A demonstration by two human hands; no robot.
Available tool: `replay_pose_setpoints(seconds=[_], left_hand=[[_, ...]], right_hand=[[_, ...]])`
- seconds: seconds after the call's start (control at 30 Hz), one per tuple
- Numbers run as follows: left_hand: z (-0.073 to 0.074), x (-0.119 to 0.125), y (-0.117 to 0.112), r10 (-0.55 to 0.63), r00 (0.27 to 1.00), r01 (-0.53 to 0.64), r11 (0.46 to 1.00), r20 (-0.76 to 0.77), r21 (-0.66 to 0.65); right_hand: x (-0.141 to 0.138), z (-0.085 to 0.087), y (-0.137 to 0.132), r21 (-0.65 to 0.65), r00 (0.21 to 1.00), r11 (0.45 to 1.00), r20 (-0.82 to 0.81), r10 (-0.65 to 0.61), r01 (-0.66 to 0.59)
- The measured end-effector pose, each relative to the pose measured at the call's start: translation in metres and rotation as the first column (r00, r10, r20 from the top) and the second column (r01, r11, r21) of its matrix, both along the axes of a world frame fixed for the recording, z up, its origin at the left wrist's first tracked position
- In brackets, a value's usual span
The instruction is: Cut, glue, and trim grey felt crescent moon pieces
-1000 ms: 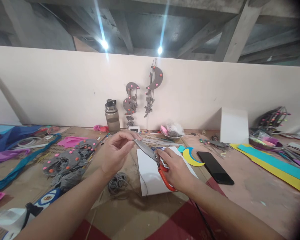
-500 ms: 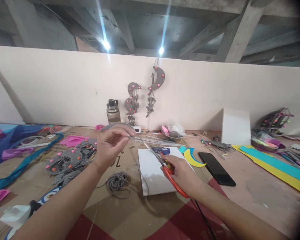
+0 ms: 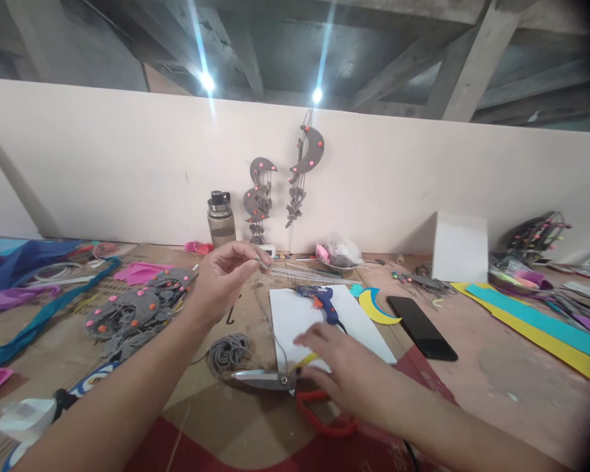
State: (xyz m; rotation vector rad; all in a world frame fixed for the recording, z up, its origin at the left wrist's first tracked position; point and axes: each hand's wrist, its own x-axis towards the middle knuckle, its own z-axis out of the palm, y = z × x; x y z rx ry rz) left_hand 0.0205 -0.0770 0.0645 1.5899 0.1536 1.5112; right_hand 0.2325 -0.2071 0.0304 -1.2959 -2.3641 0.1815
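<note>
My left hand (image 3: 231, 278) is raised over the table, thumb and fingers pinched on the end of a thin grey cord (image 3: 268, 314). The cord hangs down toward a coiled bundle of grey cord (image 3: 229, 351) on the cardboard. My right hand (image 3: 332, 360) hovers just over the scissors, its fingers apart and holding nothing. Those scissors (image 3: 263, 379) have red handles and lie with the blades pointing left, near the front edge of a white board (image 3: 290, 328). On the board rests a blue glue gun (image 3: 328, 305).
Right of the board lie a yellow and blue crescent (image 3: 376, 307) and a black phone (image 3: 420, 328). Grey felt pieces with pink dots (image 3: 128, 314) are piled at left. A bottle (image 3: 221, 219) stands by the wall, where crescent mobiles (image 3: 309, 151) hang.
My right hand has let go of the scissors, which now lie at the board's front edge, and has moved down and left. My left hand keeps its pinch on the cord.
</note>
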Motion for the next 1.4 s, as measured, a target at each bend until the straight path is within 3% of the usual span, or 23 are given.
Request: replay_pose_setpoints(seconds=[0.07, 0.17, 0.27, 0.43, 0.8, 1.03, 1.2, 1.4], left_hand=[[-0.003, 0.005, -0.006, 0.003, 0.999, -0.004, 1.0, -0.044, -0.025], [-0.006, 0.013, -0.017, 0.018, 0.992, -0.027, 0.997, -0.128, -0.074], [-0.007, 0.018, -0.026, -0.009, 0.988, -0.013, 0.989, -0.151, -0.145], [-0.002, 0.023, -0.031, -0.019, 0.991, -0.005, 0.984, -0.131, -0.178], [-0.006, 0.026, -0.032, -0.041, 0.986, 0.013, 0.986, -0.159, -0.169], [-0.006, 0.024, -0.028, -0.058, 0.976, 0.013, 0.978, -0.211, -0.208], [-0.003, 0.023, -0.027, -0.081, 0.962, 0.032, 0.982, -0.262, -0.188], [-0.006, 0.025, -0.027, -0.086, 0.973, 0.039, 0.976, -0.215, -0.215]], right_hand=[[-0.011, 0.018, 0.005, 0.18, 0.982, 0.983, -0.187, 0.01, 0.024], [-0.029, 0.038, 0.02, 0.449, 0.94, 0.889, -0.335, 0.07, 0.094], [-0.039, 0.044, 0.035, 0.534, 0.926, 0.836, -0.366, 0.095, 0.125], [-0.037, 0.038, 0.046, 0.609, 0.931, 0.782, -0.349, 0.109, 0.137], [-0.04, 0.03, 0.052, 0.55, 0.906, 0.81, -0.419, 0.058, 0.203], [-0.04, 0.035, 0.054, 0.424, 0.862, 0.874, -0.506, 0.013, 0.236], [-0.039, 0.035, 0.054, 0.291, 0.81, 0.934, -0.586, 0.003, 0.207], [-0.037, 0.034, 0.055, 0.268, 0.771, 0.952, -0.634, 0.06, 0.146]])
